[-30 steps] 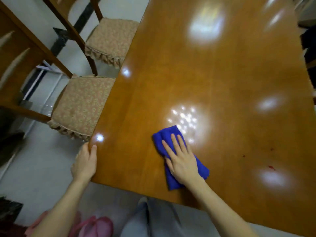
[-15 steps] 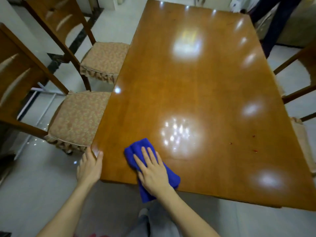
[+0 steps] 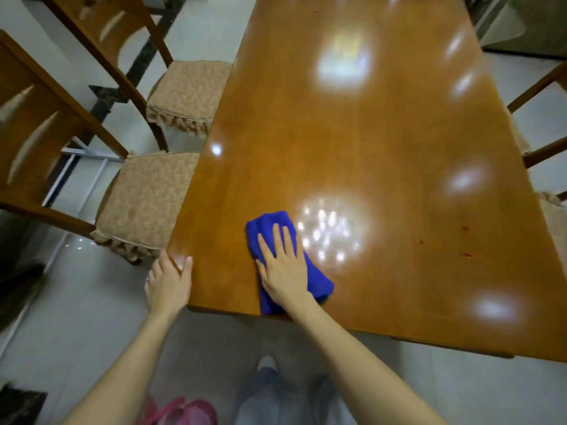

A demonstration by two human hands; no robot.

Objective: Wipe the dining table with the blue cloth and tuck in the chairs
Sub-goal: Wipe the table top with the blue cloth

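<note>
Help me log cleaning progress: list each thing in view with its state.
Glossy brown wooden dining table: small red specks unwiped on its right side.
Folded blue cloth: flat on the table near its front edge.
Right hand: fingers straight, pressing on the cloth.
Left hand: resting on the table's near left corner.
Near left wooden chair with beige cushion: not tucked in.
Far left matching chair: not tucked in.

A home dining room: a long polished wooden dining table (image 3: 383, 142) mirrors ceiling lights; a nearer chair (image 3: 144, 207) and a farther chair (image 3: 190, 90), both wooden with frilled fabric seat cushions, stand along its left side; another chair frame (image 3: 540, 118) shows at the right; the floor (image 3: 76, 302) is glossy pale tile
</note>
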